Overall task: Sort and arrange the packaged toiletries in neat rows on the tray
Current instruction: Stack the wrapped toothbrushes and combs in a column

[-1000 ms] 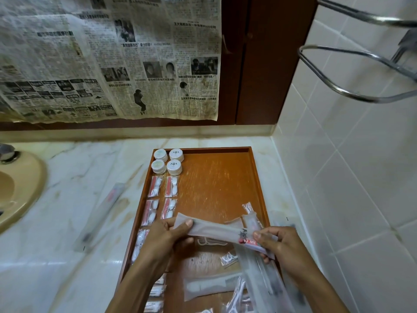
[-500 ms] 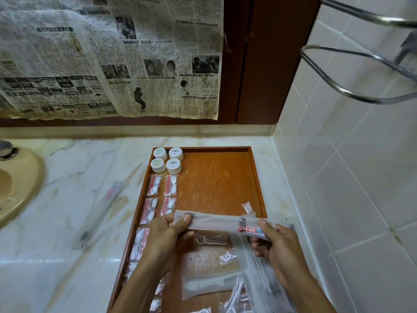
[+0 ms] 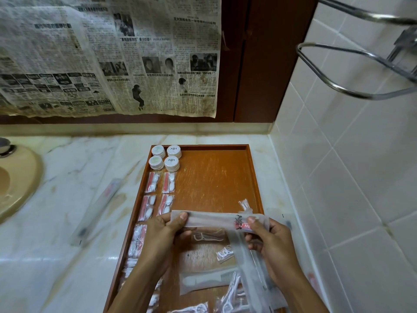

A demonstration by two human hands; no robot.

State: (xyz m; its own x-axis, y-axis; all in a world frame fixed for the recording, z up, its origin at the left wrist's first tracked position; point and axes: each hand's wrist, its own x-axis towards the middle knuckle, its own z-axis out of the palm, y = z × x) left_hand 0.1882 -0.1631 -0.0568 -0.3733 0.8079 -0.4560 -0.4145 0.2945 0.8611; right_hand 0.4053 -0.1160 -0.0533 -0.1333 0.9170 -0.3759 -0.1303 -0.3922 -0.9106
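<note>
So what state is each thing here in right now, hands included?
Left hand: pinching the long packet's left end.
Right hand: pinching its right end.
Long packet: sealed, held level above the tray.
Tray: far right part bare.
Round containers: closed, set two by two.
Red-and-white sachets: sealed, in two columns.
Comb packet: sealed, lying flat.
Packet on the counter: outside the tray.

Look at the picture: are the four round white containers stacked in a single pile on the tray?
No: the round white containers sit side by side as two pairs in the far left corner of the tray.
</note>
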